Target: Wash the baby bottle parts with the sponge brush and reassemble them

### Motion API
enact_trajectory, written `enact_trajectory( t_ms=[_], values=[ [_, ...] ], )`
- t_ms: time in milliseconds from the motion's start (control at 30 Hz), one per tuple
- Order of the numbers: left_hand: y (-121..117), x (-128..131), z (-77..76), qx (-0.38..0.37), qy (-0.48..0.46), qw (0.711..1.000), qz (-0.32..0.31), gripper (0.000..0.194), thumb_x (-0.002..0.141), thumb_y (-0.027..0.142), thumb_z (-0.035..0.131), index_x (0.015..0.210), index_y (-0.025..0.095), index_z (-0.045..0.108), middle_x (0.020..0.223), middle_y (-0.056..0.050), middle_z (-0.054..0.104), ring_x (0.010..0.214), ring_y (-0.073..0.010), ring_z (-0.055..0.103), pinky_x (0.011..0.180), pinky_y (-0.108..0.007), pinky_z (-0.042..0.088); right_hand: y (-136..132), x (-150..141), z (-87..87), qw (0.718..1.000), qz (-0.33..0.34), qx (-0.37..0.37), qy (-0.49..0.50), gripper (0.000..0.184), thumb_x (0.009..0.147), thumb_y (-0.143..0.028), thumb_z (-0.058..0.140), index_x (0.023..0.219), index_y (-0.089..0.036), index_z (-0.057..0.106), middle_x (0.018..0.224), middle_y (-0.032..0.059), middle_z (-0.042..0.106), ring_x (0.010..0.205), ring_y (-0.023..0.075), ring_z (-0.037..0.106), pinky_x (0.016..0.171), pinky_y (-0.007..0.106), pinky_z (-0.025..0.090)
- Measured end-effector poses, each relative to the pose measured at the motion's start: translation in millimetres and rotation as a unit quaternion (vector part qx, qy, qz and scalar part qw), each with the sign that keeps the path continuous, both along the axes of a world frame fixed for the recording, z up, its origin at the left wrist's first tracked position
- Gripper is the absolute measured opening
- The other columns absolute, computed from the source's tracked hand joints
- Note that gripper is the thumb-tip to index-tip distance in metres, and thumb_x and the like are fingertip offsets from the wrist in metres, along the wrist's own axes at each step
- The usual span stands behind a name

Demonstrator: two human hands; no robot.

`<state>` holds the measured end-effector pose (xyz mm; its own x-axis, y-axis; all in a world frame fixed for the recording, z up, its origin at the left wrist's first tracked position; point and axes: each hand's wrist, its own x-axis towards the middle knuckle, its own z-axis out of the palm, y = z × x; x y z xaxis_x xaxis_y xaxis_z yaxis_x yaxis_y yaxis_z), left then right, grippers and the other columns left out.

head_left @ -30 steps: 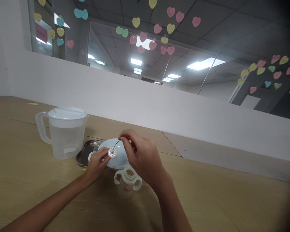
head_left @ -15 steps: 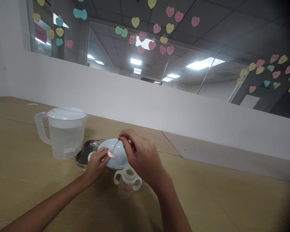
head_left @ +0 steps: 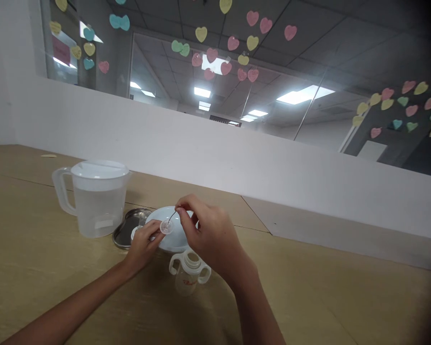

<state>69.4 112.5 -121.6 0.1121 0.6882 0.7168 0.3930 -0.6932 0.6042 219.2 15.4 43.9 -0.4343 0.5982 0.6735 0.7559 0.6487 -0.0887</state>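
My left hand (head_left: 145, 242) pinches the rim of a clear, round-flanged bottle nipple (head_left: 166, 227), its open side facing me. Between the thumb and fingertips of my right hand (head_left: 210, 232) is a thin dark wire (head_left: 172, 215), whose lower end goes into the nipple; whether it carries bristles is hidden. Both hands are above a white bowl (head_left: 175, 242). Just below them, an uncapped clear baby bottle (head_left: 187, 280) with two white handles stands on the table, red lettering on its side.
To the left stands a lidded plastic pitcher (head_left: 100, 206) holding clear liquid. Beside it lies a metal kidney tray (head_left: 124, 234), with a white ring (head_left: 135, 231) and a clear piece partly behind my left hand. A low white wall (head_left: 187, 143) borders the table's back.
My right hand has shifted slightly with the wire, and the nipple's flange has turned a little in my left fingers. The bowl, bottle and pitcher stay where they were.
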Motion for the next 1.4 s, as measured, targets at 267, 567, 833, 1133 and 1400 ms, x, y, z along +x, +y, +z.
enact_trajectory(
  t_ms=[267,567,833,1133,1400],
  values=[
    [-0.5,1.8,-3.7,0.007,-0.011,1.000,0.008,0.023,0.086,0.030,0.046,0.079,0.016,0.063,0.083,-0.004,0.064,0.073,-0.0138,0.056,0.067,-0.023,0.044,0.8,-0.9,0.0,0.996,-0.026,-0.082,-0.015,0.007,0.079,-0.012,0.052,0.076,-0.017,0.055,0.062,-0.0036,0.058,0.056,0.0082,0.051,0.052,0.019,0.025],
    [-0.9,3.5,-11.8,0.001,-0.029,1.000,-0.002,0.021,0.086,0.030,0.047,0.079,0.017,0.063,0.087,-0.004,0.064,0.080,-0.0154,0.057,0.071,-0.025,0.044,11.4,-3.8,-5.1,0.989,-0.032,-0.137,-0.043,0.004,0.076,-0.014,0.053,0.074,-0.017,0.055,0.057,-0.0039,0.054,0.051,0.0075,0.043,0.051,0.020,0.021],
    [-2.7,4.1,-14.3,-0.011,-0.033,0.999,0.005,0.019,0.085,0.031,0.047,0.081,0.018,0.060,0.087,-0.003,0.063,0.081,-0.0162,0.057,0.069,-0.025,0.044,15.9,-9.5,-9.7,0.985,-0.020,-0.161,-0.061,0.005,0.077,-0.015,0.053,0.073,-0.017,0.055,0.058,-0.0041,0.052,0.052,0.0073,0.040,0.052,0.022,0.019],
    [-2.5,3.6,-17.7,-0.007,-0.035,0.999,0.006,0.021,0.086,0.032,0.045,0.081,0.018,0.060,0.086,-0.004,0.062,0.081,-0.0167,0.056,0.072,-0.027,0.044,28.2,-14.1,-21.0,0.976,-0.010,-0.200,-0.084,0.008,0.074,-0.012,0.053,0.067,-0.016,0.053,0.063,-0.0026,0.055,0.057,0.0079,0.041,0.053,0.022,0.019],
    [-6.6,3.9,-18.0,0.002,-0.034,0.999,0.015,0.021,0.087,0.032,0.045,0.088,0.018,0.060,0.089,-0.005,0.063,0.082,-0.0177,0.057,0.073,-0.028,0.045,35.1,-14.9,-29.0,0.977,-0.007,-0.189,-0.103,0.010,0.074,-0.014,0.054,0.064,-0.016,0.054,0.065,-0.0012,0.058,0.063,0.0094,0.047,0.056,0.021,0.024]
  ],
)
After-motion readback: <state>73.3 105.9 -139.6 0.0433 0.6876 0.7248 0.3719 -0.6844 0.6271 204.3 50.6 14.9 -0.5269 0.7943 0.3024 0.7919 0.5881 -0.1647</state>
